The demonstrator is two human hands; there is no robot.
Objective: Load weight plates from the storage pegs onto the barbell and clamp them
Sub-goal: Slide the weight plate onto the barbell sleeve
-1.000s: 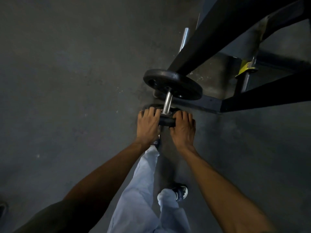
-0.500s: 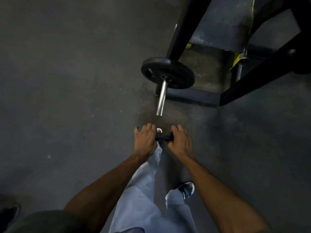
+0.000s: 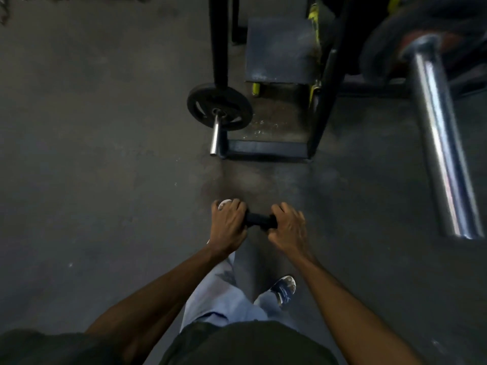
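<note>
dark grey gym floor [image 3: 92, 154] lies under both arms. left hand [image 3: 228, 223] and right hand [image 3: 287, 227] each grasp one small black round weight plate [image 3: 261, 221], edge-on. no readable writing on it.

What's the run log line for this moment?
stage: carrying | hands: left hand and right hand grip small plate | barbell sleeve: bare
</note>
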